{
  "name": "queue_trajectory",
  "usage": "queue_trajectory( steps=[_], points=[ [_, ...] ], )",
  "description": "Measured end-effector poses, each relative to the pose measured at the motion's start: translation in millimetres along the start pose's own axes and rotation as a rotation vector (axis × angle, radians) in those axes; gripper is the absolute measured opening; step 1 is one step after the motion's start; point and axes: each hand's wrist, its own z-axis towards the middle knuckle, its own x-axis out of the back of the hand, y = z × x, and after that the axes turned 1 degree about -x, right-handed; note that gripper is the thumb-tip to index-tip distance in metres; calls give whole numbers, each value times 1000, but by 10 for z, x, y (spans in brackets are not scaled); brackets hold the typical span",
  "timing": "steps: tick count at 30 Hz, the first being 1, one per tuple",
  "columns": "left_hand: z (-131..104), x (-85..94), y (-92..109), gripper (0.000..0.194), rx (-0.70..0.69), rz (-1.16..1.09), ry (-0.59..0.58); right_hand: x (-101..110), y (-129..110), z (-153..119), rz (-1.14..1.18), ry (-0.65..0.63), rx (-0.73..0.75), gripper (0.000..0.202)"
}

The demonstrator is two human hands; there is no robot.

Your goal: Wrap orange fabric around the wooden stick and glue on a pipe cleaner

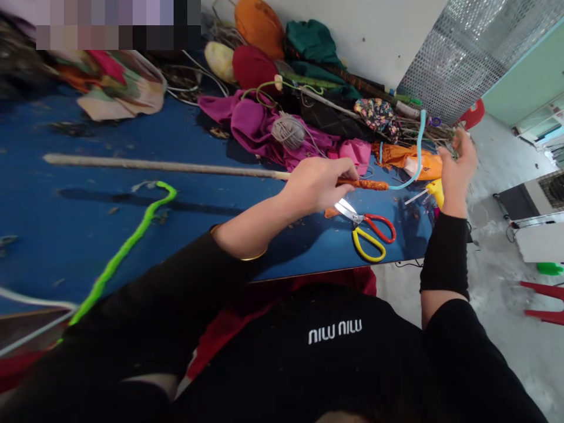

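My left hand is closed around a long thin wooden stick held level above the blue table. Orange wrapping covers the stick's right end. From that end a light blue fuzzy stem curves upward, its top standing free. My right hand is raised to the right of the blue stem, apart from it, with thumb and curled fingers parted and nothing visible between them. Below my left hand lie scissors with one red and one yellow handle, blades partly apart.
A bright green fuzzy stem lies on the blue table. Along the back are purple cloth, a grey yarn ball, orange cloth and bundled twigs. A yellow glue gun lies near the right edge.
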Motion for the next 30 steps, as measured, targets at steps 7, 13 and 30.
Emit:
queue_trajectory(
  steps=[7, 13, 30],
  points=[
    [-39, -56, 8, 27, -5, 11, -26, -183, -542, -582, 652, -284, -48, 43],
    [-60, -116, -6, 26, 27, 59, -51, -300, -721, -795, 494, -145, 111, 29],
    [-141, -33, 63, 41, 47, -60, 31, -202, -821, -1038, 379, -72, 492, 10]
  ],
)
